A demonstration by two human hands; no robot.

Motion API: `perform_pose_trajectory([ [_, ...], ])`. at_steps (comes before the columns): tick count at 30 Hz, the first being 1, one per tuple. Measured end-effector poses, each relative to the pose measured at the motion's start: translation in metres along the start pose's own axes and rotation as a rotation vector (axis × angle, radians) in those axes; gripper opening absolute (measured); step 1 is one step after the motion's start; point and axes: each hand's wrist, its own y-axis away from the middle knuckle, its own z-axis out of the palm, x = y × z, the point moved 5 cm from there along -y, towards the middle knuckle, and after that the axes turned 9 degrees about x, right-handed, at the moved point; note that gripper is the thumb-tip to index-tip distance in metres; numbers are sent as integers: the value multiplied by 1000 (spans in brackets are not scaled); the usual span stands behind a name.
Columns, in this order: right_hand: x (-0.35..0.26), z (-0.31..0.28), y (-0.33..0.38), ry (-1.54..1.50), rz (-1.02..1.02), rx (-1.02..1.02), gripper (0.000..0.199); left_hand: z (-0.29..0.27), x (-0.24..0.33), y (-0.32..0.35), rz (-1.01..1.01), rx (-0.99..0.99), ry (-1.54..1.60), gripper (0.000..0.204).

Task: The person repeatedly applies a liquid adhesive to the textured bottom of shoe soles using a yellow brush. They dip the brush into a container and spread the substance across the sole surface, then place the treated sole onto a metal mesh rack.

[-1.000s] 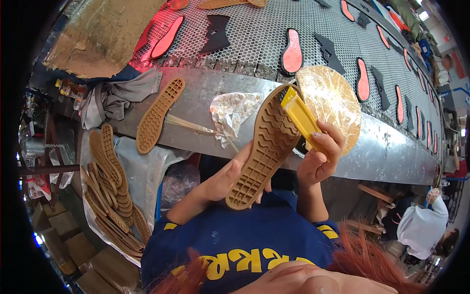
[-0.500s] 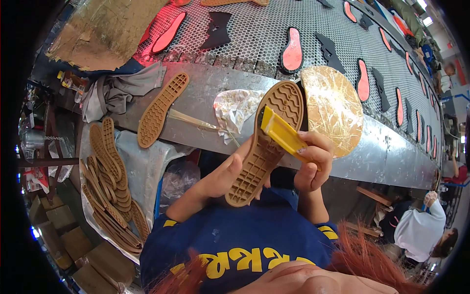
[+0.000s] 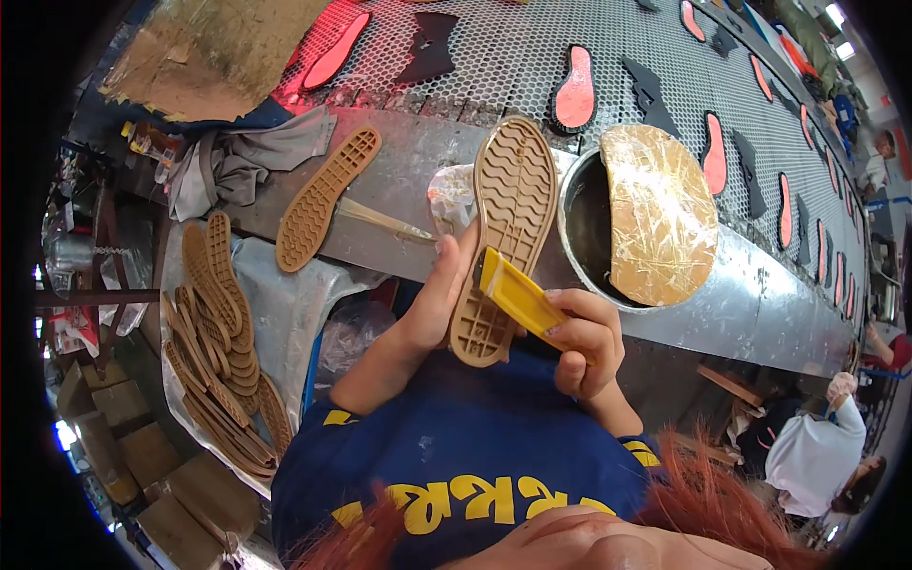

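A tan rubber shoe sole (image 3: 516, 180), its wavy and gridded tread facing up, is held upright in front of my chest. My left hand (image 3: 439, 299) grips it along its left edge, with the other fingers hidden behind it. My right hand (image 3: 587, 342) pinches a flat yellow hand tool (image 3: 521, 296) with a straight pale end. That end lies across the lower half of the tread and seems to touch it. Another tan sole (image 3: 328, 201) rests on the metal ledge to the left.
A round pot (image 3: 581, 233) with a gold-coloured cover (image 3: 663, 214) stands right of the sole. Beyond the metal ledge (image 3: 750, 294), a mesh conveyor (image 3: 503, 71) carries pink-topped insoles (image 3: 575, 90) and black pieces. Several soles (image 3: 223, 356) are piled at left. A person in white (image 3: 812, 456) is at right.
The sole has turned more upright and shifted slightly left, away from the pot. The yellow tool has moved down the tread, from its upper part toward the lower half.
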Motion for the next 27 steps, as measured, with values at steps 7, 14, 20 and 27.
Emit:
perform_pose_trajectory([
  [7, -15, -1, 0, -93, 45, -73, 31, -3, 1, -14, 71, -6, 84, 83],
  [14, -14, -9, -3, -209, 126, -92, 32, -2, 1, -18, 43, -6, 179, 82],
  [20, 1, -15, -5, -380, 306, -63, 34, 4, 3, -18, 12, 22, 178, 83],
  [27, 27, -11, -23, -721, 422, -120, 25, 13, 3, -12, -56, 116, 200, 81],
])
